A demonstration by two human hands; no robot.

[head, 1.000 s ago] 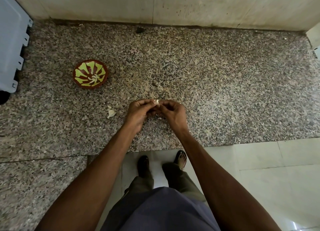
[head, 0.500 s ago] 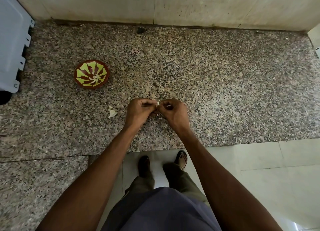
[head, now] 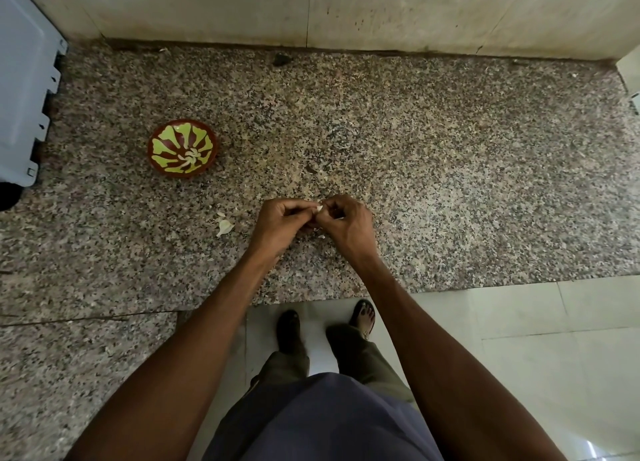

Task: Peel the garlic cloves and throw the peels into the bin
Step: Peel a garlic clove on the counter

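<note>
- I see left hand (head: 282,223) and right hand (head: 346,223) meeting mid-frame, fingers of both pinching one garlic clove (head: 318,208).
- Loose peels (head: 224,225) lie just left, on granite counter (head: 450,183).
- Patterned bowl (head: 183,148) sits upper left.

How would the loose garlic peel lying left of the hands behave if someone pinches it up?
The peel looks thin and curled, so probably very light and floppy. It may crumple or tear under the fingers. Lying loose on the granite counter, it could slide or blow away easily.
</note>
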